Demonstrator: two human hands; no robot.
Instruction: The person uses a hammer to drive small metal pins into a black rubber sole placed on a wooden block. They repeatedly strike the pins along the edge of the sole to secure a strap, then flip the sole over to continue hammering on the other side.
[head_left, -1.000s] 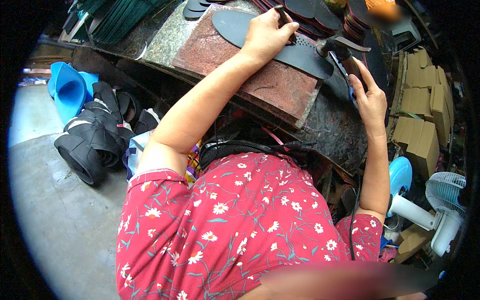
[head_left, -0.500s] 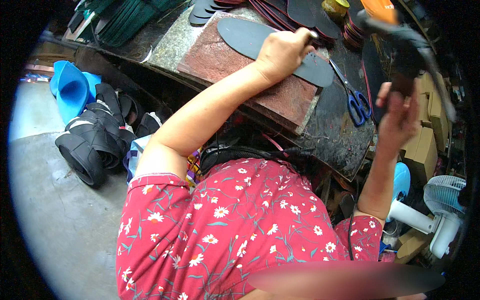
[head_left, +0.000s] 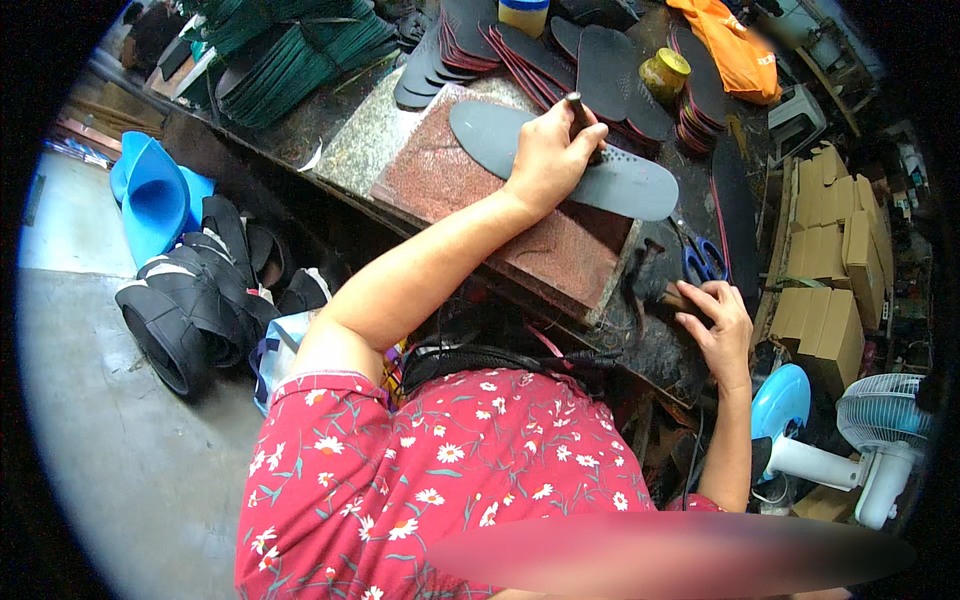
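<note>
Lowered since earlier, the hammer (head_left: 652,288) is lying at five o'clock from the grey sole (head_left: 640,192), half-curled right hand (head_left: 722,325) touching it, grip unclear; over that sole, atop a reddish board (head_left: 435,165), the left hand (head_left: 552,160) is clenching a dark tool (head_left: 577,112).

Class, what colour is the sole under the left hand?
Grey; the sole shows best in the head view.

Fan (head_left: 884,475) (white), brown cartons (head_left: 822,250), orange bag (head_left: 733,48)

The grey sole (head_left: 632,188) looks smooth and matt, the reddish slab (head_left: 435,160) rough, the scissor handles (head_left: 704,258) plastic.
</note>
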